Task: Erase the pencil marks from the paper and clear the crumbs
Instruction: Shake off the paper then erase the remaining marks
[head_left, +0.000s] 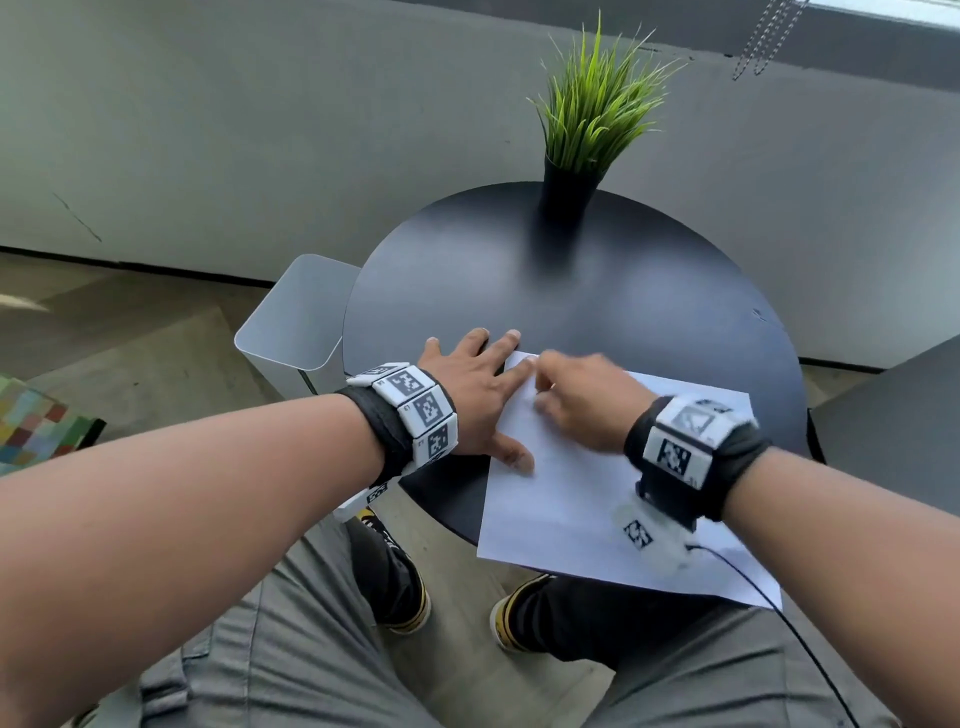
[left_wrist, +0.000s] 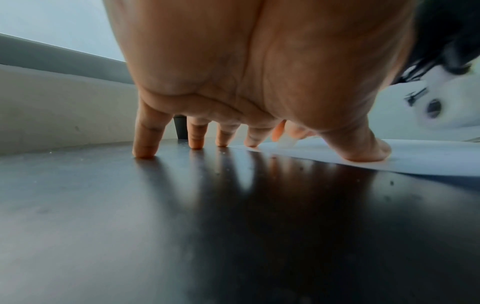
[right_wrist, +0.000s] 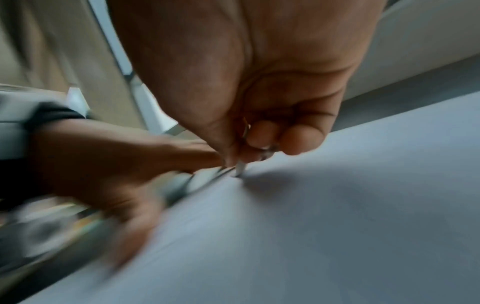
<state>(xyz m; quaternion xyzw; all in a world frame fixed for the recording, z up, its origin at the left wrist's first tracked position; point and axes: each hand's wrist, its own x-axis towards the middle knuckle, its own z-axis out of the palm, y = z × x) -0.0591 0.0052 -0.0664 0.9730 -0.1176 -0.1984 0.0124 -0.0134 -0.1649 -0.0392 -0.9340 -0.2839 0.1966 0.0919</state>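
Bin (head_left: 291, 317): white, rounded; contents hidden.
Paper (head_left: 597, 488): smooth white sheet on round black worktop (head_left: 597, 291).
Left hand (head_left: 475, 387): spread, pressing paper's corner.
Right hand (head_left: 587, 397): blurred, pinching probably an eraser (left_wrist: 285, 142).

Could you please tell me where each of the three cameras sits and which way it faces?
Head: worn on the head, looking down at the table, paper, plant; both forearms and knees show.
Left wrist: under the left hand, looking along spread fingers pressing table and paper.
Right wrist: under the right hand, which pinches an eraser on the paper.
All three share the paper and left hand.
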